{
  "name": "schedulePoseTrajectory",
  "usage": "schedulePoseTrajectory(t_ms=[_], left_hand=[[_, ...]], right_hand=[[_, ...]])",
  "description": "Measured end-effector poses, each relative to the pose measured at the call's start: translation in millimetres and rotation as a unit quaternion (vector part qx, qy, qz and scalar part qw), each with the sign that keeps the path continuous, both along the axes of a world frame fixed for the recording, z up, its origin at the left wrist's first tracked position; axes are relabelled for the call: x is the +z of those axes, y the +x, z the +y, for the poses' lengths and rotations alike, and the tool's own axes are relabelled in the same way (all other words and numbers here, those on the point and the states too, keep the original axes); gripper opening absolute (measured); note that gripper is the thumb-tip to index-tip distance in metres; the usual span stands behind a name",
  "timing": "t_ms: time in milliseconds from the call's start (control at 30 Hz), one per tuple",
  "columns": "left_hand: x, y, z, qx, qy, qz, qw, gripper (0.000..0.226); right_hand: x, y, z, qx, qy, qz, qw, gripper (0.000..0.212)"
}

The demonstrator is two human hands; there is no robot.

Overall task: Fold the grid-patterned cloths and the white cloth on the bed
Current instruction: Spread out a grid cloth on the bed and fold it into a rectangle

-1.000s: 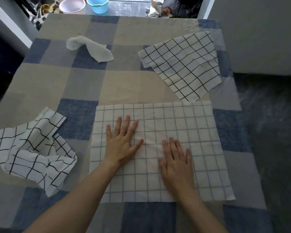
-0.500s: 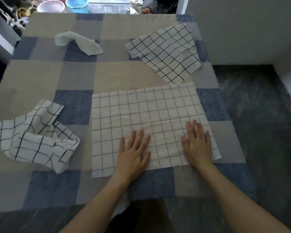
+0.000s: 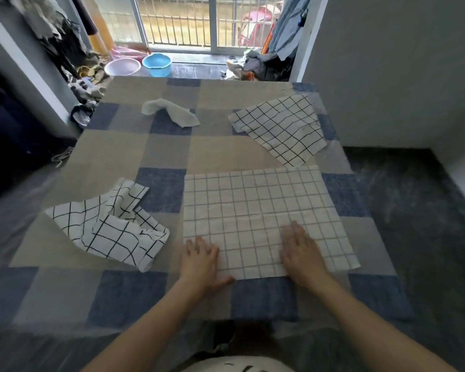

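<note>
A pale cloth with a faint grey grid (image 3: 255, 208) lies spread flat on the checked bed (image 3: 124, 154). My left hand (image 3: 200, 263) rests flat on its near left corner, thumb along the near edge. On the near edge toward the right, my right hand (image 3: 300, 249) presses flat. A crumpled cloth with a bold black grid (image 3: 109, 224) lies to the left. Another black-grid cloth (image 3: 279, 128) lies fairly flat at the far right. A small white cloth (image 3: 169, 112) sits bunched at the far middle.
The bed's right edge drops to a dark floor (image 3: 414, 210) beside a grey wall. Beyond the far edge stand a pink basin (image 3: 122, 67) and a blue basin (image 3: 156, 64) before a barred window. Clothes pile up at the far left.
Both hands slid back over the pale grid cloth to its near edge, the left one reaching the near left corner. The view tilted up, showing the window.
</note>
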State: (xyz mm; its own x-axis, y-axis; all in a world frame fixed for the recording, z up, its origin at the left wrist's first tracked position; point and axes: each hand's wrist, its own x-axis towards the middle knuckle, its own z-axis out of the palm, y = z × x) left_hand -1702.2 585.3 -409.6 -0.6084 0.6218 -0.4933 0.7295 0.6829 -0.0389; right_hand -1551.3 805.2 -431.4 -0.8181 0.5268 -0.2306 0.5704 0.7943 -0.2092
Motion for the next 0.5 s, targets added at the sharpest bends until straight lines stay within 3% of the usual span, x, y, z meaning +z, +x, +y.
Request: schedulePoseTrajectory(t_ms=[100,233,500], left_hand=[[10,-5,7,-0.013,-0.033,0.002,0.999,0.096],[6,-10,4,0.004,-0.011,-0.011,1.0,0.09],[3,-10,-3,-0.003,0.015,-0.011,1.0,0.082]], right_hand=[[2,-12,-48,0.086,-0.046,-0.017,0.995,0.077],[-8,-4,-64,0.099,-0.044,-0.051,0.993,0.088],[-12,69,22,-0.107,-0.025,-0.081,0.991,0.068]])
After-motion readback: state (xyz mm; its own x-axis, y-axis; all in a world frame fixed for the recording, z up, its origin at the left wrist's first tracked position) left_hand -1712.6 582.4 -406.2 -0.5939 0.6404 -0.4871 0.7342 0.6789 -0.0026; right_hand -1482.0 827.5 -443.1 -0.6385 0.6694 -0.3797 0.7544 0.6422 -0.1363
